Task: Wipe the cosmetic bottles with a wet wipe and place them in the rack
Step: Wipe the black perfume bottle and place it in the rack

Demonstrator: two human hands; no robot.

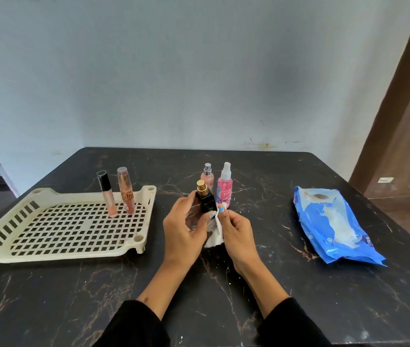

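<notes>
My left hand (181, 229) grips a small black bottle with a gold cap (205, 200) above the middle of the table. My right hand (236, 229) pinches a white wet wipe (215, 234) against the bottle's lower right side. Just behind them stand a pink spray bottle with a white nozzle (224, 189) and a smaller peach bottle with a silver cap (207, 177). The cream perforated rack (56, 231) lies at the left. Two lip gloss tubes stand upright at its far side, one black-capped (107, 194) and one with a rose-gold cap (125, 190).
A blue pack of wet wipes (334, 221) lies on the right part of the dark marble table (224, 284). A pale wall runs along the table's far edge, and a brown door frame (399, 108) stands at the right.
</notes>
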